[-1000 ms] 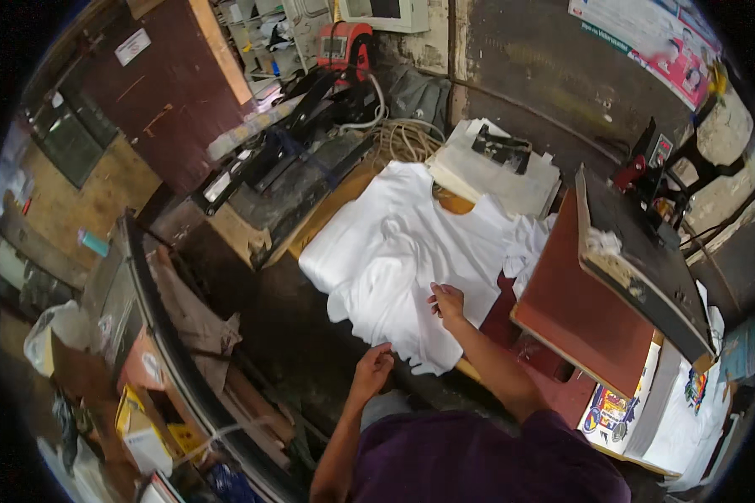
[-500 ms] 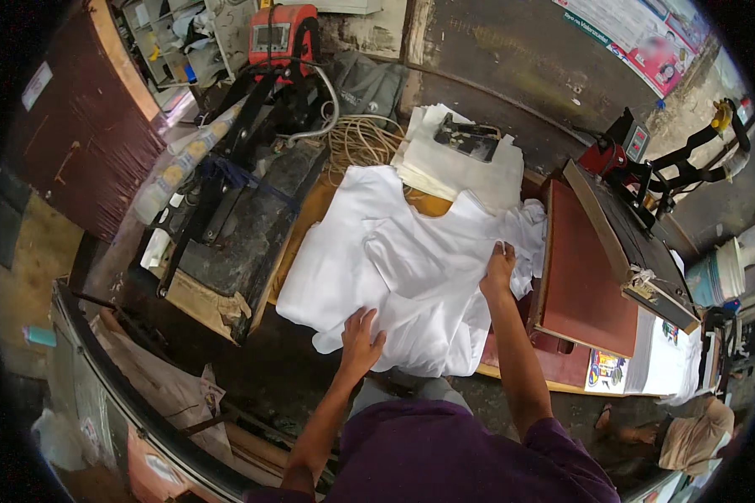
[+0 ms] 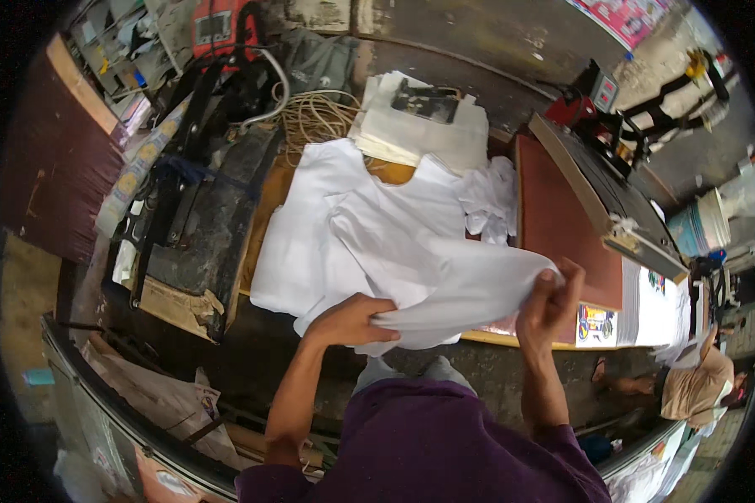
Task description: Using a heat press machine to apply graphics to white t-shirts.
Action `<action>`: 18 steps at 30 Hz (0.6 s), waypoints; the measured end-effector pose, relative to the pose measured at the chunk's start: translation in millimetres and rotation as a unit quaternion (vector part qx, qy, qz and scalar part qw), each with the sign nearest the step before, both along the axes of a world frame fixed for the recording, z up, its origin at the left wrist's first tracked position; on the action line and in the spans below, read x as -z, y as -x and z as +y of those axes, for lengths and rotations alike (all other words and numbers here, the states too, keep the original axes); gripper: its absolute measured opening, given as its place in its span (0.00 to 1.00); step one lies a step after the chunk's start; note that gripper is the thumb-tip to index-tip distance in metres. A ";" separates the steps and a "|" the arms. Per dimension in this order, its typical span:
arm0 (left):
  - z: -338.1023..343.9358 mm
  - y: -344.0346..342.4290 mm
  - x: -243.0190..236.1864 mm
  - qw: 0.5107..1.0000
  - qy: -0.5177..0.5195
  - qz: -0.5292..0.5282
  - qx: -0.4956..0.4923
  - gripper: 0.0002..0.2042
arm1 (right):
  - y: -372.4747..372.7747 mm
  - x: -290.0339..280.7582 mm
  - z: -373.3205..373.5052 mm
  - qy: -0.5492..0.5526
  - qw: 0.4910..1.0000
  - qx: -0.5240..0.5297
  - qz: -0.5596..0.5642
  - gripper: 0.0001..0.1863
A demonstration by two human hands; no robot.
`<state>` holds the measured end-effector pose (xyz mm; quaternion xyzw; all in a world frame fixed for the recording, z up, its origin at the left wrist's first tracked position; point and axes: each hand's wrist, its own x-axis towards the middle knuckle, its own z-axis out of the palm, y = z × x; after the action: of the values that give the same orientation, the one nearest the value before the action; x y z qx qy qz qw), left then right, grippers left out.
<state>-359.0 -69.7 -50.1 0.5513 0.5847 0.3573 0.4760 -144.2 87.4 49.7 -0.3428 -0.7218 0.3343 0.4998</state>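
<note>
White cloth mid-frame, partly over desk; left hand pinches near fold, right hand grips outstretched end. Looks light, soft, floppy, probably not fragile; best held by edges, two-handed.

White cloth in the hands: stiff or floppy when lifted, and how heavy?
Probably floppy: the white cloth bends in soft folds between left hand and right hand. Likely light for its size, since the right hand seems to pinch just its edge. Might drag or bunch, as part rests on other white fabric.
</note>
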 end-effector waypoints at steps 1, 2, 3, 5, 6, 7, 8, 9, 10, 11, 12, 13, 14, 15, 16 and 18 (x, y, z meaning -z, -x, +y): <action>-5.0 -4.4 -11.7 1.000 0.002 0.004 0.009 0.15 | -19.4 6.9 11.4 -0.119 0.992 0.041 0.002 0.11; -12.6 -10.8 -26.9 0.999 -0.039 -0.010 0.002 0.14 | -43.3 8.0 18.2 -0.126 0.991 0.045 0.019 0.10; -15.0 -17.9 -39.6 0.996 -0.081 -0.026 -0.004 0.12 | -59.3 4.7 22.3 -0.120 0.991 0.049 0.040 0.10; -22.3 -38.8 -71.3 0.996 -0.084 0.018 -0.030 0.11 | -94.3 -4.7 24.6 -0.043 0.995 0.037 0.083 0.11; -23.6 -51.3 -83.9 0.992 -0.089 0.057 -0.064 0.10 | -113.5 -5.8 30.7 -0.046 0.994 0.041 0.089 0.11; -24.3 -62.8 -94.2 0.992 -0.093 0.063 -0.060 0.10 | -132.5 -7.5 39.1 -0.065 0.991 0.066 0.092 0.11; -26.1 -75.4 -103.6 0.989 -0.104 0.048 -0.098 0.09 | -150.0 -9.6 45.6 -0.084 0.988 0.089 0.095 0.11; -24.7 -91.0 -110.8 0.983 -0.117 0.031 -0.136 0.08 | -167.1 -19.9 47.1 -0.065 0.986 0.085 0.128 0.10; -19.7 -109.6 -116.2 0.983 -0.121 0.038 -0.135 0.08 | -189.9 -23.7 53.7 -0.070 0.983 0.105 0.135 0.10; -14.8 -129.6 -122.3 0.975 -0.157 0.064 -0.143 0.08 | -214.8 -27.1 60.1 -0.055 0.983 0.096 0.147 0.10; -8.7 -150.3 -127.0 0.966 -0.193 0.088 -0.150 0.08 | -238.8 -29.0 66.2 -0.041 0.983 0.088 0.159 0.10; -0.7 -171.5 -128.7 0.963 -0.199 0.099 -0.152 0.06 | -260.4 -29.2 71.0 -0.046 0.981 0.088 0.167 0.10; 5.7 -193.8 -130.0 0.961 -0.201 0.109 -0.156 0.06 | -280.3 -29.1 74.7 -0.032 0.975 0.069 0.207 0.10; 17.8 -213.8 -127.1 0.906 -0.272 0.262 -0.192 0.05 | -302.2 -30.5 75.1 -0.021 0.968 0.057 0.242 0.10; 29.9 -236.2 -122.8 0.821 -0.336 0.405 -0.221 0.04 | -325.9 -32.8 59.4 0.001 0.967 0.031 0.254 0.11; 64.6 -286.9 -102.4 0.821 -0.304 0.314 -0.368 0.04 | -333.7 -65.9 -14.9 -0.004 0.965 0.031 0.261 0.14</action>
<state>-72.2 -5.1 52.3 0.4938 0.7239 0.4729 -0.0922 189.5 72.5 115.5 -0.2641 -0.5565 0.3936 0.6824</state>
